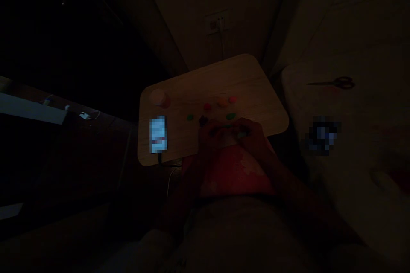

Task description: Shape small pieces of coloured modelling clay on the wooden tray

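In the dim light, my left hand [209,133] and my right hand [253,132] meet at the near edge of a small wooden table. Both have bent, closed fingers around a small green clay-like piece [227,126] that shows between the fingertips. A paler bit [241,135] shows at my right fingers. Just beyond lie soft-looking lumps: a green lump [230,116], a red lump [207,106], an orange lump [221,102] and a pink lump [232,99]. Left of these are a smaller green lump [190,117] and a dark lump [203,120] touching or close to my left hand.
On the table [198,81], a lit phone-like screen [158,134], blurred out, lies at the left with a cable. A round-topped container [158,97] stands behind it. Scissors [344,83] lie on a pale surface at the right. A wall socket [218,23] holds a plug.
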Tool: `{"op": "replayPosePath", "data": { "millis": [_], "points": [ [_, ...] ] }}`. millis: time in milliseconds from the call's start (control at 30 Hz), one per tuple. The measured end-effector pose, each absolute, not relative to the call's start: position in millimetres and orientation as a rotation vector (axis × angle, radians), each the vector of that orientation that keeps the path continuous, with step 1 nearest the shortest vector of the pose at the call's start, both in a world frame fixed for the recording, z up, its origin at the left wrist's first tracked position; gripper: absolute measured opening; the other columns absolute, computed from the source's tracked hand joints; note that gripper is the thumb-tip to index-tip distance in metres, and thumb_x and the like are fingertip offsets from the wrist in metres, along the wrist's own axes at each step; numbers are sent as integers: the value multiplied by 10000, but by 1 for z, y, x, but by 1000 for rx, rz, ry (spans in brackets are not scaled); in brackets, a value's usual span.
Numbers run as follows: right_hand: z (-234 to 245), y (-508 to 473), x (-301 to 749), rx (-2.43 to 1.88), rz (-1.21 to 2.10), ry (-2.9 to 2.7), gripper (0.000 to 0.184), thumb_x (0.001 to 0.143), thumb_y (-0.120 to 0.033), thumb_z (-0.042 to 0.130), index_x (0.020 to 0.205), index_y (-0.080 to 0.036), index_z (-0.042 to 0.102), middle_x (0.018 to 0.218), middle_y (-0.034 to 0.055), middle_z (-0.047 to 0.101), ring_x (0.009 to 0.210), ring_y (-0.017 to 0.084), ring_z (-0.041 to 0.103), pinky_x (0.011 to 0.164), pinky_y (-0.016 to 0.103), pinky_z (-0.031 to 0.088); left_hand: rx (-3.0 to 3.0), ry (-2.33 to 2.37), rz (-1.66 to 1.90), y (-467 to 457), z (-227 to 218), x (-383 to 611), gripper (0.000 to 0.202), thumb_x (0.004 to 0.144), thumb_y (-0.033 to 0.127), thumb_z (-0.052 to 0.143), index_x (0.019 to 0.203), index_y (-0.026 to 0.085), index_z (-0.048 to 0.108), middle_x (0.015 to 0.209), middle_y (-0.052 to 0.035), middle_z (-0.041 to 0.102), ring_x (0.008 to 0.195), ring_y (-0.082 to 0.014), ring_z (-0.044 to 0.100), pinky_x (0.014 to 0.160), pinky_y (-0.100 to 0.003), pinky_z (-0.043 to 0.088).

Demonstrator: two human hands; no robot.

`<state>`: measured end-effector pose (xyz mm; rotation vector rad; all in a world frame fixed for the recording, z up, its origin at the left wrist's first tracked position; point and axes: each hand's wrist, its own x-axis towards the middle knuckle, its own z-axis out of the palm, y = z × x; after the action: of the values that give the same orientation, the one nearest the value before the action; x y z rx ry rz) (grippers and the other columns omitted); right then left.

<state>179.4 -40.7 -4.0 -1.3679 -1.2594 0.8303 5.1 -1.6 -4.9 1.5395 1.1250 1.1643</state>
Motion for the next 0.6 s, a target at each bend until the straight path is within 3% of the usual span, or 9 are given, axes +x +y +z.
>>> {"op": "replayPosePath", "data": {
  "millis": [200,367,600],
  "points": [
    [-6,-41,181,-1334,857,-1312,193,795,-388,764,887,-222,796,794,36,755,670,180,620,633,304,467,1546,1149,1163,0,-5,4,301,805,441,877,724,198,720,758,-18,705,740,-176,643,704,-308,528],
    [-6,-41,181,-1359,857,-1318,199,805,-399,754,859,-210,791,679,12,688,590,159,553,583,295,417,1537,1091,1180,-2,-2,4,302,800,447,882,740,196,724,773,-17,697,750,-171,636,717,-302,513],
    [-4,-42,181,-1368,850,-1305,204,799,-402,773,829,-200,783,687,21,713,598,162,576,583,291,435,1537,1111,1177,-2,0,4,305,831,472,855,767,197,740,822,-41,723,813,-188,667,774,-316,540]
  ]
}}
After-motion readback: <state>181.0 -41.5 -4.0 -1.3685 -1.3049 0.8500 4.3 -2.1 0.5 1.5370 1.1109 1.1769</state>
